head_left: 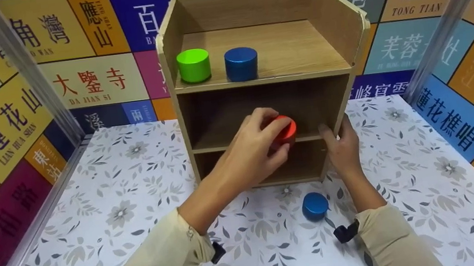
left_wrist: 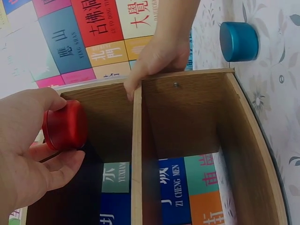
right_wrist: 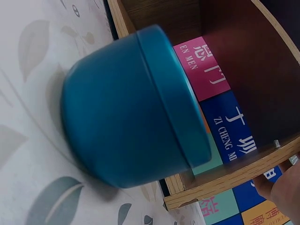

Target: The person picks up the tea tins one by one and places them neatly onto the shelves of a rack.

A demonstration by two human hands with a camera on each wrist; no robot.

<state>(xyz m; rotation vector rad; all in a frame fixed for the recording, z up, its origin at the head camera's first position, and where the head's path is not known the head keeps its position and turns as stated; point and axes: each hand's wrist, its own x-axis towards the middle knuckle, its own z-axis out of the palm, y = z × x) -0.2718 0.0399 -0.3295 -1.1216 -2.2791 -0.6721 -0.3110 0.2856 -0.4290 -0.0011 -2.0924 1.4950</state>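
Observation:
My left hand (head_left: pixel 254 149) pinches a small red lidded tin (left_wrist: pixel 68 125) between thumb and fingers, at the front of the shelf's middle compartment. With its thumb at the front edge and its fingers around the outside, my right hand (head_left: pixel 345 148) grips the right side of the wooden shelf (head_left: pixel 262 81). On the top board stand a green tin (head_left: pixel 194 66) at the left and a dark blue tin (head_left: pixel 241 64) beside it. A lighter blue tin (head_left: pixel 315 206) stands on the table in front of the shelf, and looms large in the right wrist view.
A white cloth with grey leaves and flowers covers the table (head_left: pixel 136 201). Coloured panels with Chinese lettering (head_left: pixel 95 80) line the walls behind and at both sides. Clear upright posts (head_left: pixel 445 9) stand at the corners. The shelf's back looks open in the left wrist view.

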